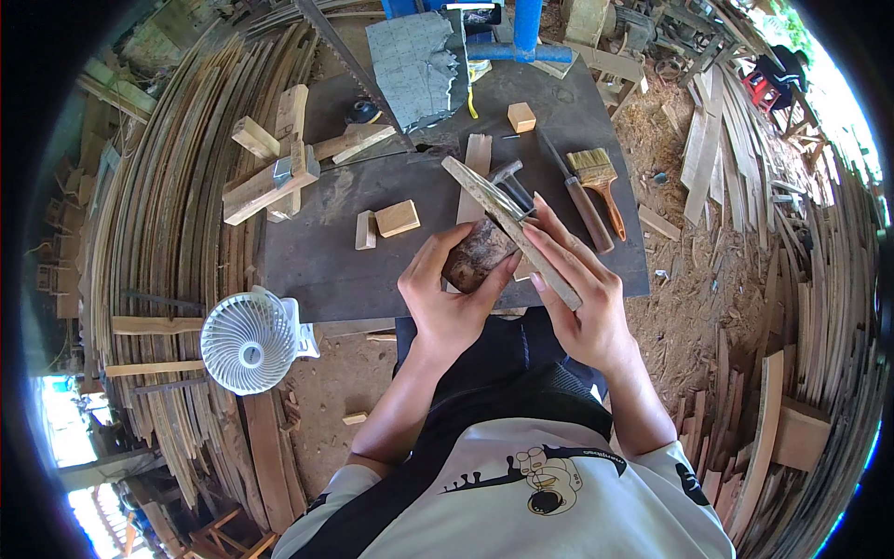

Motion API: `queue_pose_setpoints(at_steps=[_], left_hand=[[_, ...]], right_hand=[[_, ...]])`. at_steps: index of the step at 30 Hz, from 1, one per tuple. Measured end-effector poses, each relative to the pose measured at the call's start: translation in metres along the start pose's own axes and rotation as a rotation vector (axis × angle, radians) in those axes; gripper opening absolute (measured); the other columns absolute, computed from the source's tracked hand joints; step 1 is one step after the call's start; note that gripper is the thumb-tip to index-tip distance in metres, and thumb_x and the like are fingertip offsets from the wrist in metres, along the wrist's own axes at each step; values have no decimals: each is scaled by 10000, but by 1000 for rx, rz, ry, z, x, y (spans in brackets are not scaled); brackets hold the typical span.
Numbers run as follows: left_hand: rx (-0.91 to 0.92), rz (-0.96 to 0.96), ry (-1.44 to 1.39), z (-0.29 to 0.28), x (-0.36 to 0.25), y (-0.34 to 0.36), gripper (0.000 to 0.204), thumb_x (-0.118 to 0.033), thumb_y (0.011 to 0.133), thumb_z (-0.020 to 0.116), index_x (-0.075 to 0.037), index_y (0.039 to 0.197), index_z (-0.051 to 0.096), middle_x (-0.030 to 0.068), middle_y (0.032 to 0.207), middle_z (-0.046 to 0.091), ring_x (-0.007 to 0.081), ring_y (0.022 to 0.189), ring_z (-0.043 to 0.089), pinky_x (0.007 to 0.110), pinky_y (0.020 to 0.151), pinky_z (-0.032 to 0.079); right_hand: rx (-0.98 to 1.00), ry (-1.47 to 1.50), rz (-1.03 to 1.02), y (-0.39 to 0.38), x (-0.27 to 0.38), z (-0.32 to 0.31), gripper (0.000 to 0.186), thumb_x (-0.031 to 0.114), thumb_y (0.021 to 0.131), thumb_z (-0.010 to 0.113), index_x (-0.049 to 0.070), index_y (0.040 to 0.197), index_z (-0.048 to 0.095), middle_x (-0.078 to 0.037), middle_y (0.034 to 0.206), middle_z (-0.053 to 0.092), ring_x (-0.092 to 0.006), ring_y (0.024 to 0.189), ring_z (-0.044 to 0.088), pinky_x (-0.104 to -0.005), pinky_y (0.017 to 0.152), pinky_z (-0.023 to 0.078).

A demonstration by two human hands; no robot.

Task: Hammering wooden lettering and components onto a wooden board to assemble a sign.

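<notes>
My left hand point(445, 296) grips a dark, rough-faced wooden block point(477, 259) between thumb and fingers. In my right hand point(589, 296) is a narrow, flat wooden board point(548, 264), tilted, with its far end pointing away to the left. The board's edge rests close against the block's right side; whether they touch is hard to make out. Just beyond my right fingertips lies a hammer point(508, 175), partly hidden by the board. A pale wooden strip point(476, 154) runs behind the board on the dark table point(326, 270).
Right of my hands lie a wooden-handled file point(589, 214) and a paintbrush point(596, 172). Small wooden blocks point(399, 218) sit on the left, near a wooden clamp-like frame point(275, 182). A white fan point(250, 343) stands at the near left corner. Grey torn sheet point(410, 70) lies far back.
</notes>
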State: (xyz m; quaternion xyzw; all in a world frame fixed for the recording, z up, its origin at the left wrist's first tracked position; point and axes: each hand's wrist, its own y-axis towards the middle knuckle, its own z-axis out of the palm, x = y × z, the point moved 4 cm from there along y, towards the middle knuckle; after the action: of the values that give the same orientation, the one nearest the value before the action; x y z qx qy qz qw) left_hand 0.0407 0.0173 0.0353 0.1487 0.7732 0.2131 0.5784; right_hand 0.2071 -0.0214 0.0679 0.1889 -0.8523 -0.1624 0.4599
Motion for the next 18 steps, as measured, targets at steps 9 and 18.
queue_pose_setpoints(at_steps=[9, 18], left_hand=[[19, -20, 2, 1, 2, -1, 455, -118, 666, 884, 20, 1030, 650, 157, 903, 695, 249, 794, 705, 323, 713, 546], [57, -54, 14, -2, 1, -2, 466, -113, 655, 891, 13, 1025, 638, 149, 896, 695, 232, 764, 710, 313, 681, 552]], right_hand=[[26, -19, -9, 0, 1, -1, 543, -35, 839, 623, 42, 1369, 536, -225, 1487, 411, -390, 1335, 458, -447, 1080, 409], [60, -60, -62, 0, 4, -3, 556, -43, 819, 641, 42, 1359, 537, -217, 1491, 406, -402, 1320, 467, -444, 1055, 436]])
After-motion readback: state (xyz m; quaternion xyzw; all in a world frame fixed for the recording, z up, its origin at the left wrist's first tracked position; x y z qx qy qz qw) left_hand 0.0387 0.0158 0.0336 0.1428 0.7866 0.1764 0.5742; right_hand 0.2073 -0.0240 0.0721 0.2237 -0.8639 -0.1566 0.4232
